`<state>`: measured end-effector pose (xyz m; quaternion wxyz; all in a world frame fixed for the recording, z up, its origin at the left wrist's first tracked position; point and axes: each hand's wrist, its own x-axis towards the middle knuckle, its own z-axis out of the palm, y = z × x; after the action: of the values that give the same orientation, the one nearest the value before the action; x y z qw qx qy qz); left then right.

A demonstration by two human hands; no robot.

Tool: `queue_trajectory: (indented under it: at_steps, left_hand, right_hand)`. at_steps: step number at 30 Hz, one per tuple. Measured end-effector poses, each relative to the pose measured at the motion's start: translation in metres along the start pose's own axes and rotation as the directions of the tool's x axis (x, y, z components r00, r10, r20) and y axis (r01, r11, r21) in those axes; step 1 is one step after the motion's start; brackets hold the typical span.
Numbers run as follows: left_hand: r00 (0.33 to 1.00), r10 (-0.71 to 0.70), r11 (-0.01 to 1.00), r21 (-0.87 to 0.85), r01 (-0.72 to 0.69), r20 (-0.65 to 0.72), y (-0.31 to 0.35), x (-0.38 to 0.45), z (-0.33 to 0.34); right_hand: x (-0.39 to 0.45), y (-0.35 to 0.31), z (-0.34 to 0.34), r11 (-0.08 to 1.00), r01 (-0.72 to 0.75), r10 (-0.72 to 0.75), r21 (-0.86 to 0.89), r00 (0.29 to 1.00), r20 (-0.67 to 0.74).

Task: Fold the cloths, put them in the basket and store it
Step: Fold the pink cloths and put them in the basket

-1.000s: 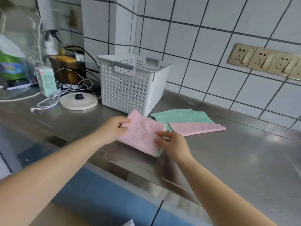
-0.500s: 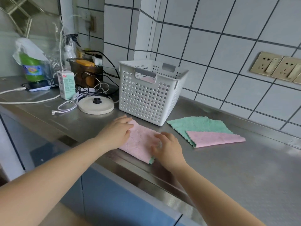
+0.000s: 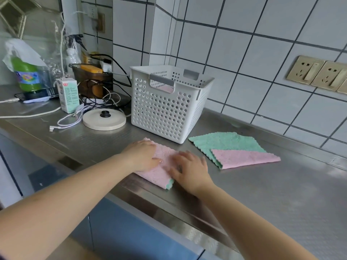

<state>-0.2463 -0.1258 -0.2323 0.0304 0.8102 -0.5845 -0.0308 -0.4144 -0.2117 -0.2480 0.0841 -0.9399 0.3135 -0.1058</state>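
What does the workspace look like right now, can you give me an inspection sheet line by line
Surface: steel counter, bare in front and at right.
Job's things: folded pink cloth under both hands; second cloth, green with a pink corner turned over, lies flat; white basket upright, something pink inside.
Clutter: carton, green bottle, round white base, phone.
Grippers: left hand and right hand press flat on the pink cloth.
Cables: white cable and black leads left of the basket.
Surroundings: tiled wall, wall sockets.
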Motion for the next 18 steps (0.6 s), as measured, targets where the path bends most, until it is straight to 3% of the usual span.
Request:
queue_trajectory:
  at_steps: [2,4,10,14,18]
  left_hand:
    - [0.993,0.068,0.998,0.006,-0.068,-0.099,0.014,0.005,-0.006]
    - [0.986,0.092,0.996,-0.001,-0.093,-0.137,0.031,0.011,-0.01]
    - [0.976,0.163,0.986,0.06,-0.156,-0.141,0.077,0.06,-0.004]
    - [0.957,0.253,0.961,0.155,-0.23,-0.146,0.095,0.097,0.008]
    - [0.952,0.279,0.92,0.319,-0.226,-0.13,0.107,0.123,0.012]
  right_hand:
    - [0.011,0.024,-0.009,0.999,-0.031,0.035,0.028,0.986,-0.164]
    - [0.021,0.053,-0.02,0.994,-0.102,0.11,0.049,0.972,-0.21]
    - [0.037,0.12,-0.037,0.972,-0.16,0.162,-0.171,0.987,-0.003]
    - [0.047,0.133,-0.049,0.972,0.025,0.028,-0.233,0.975,0.22]
    - [0.055,0.133,-0.056,0.899,0.19,-0.078,-0.395,0.956,0.282]
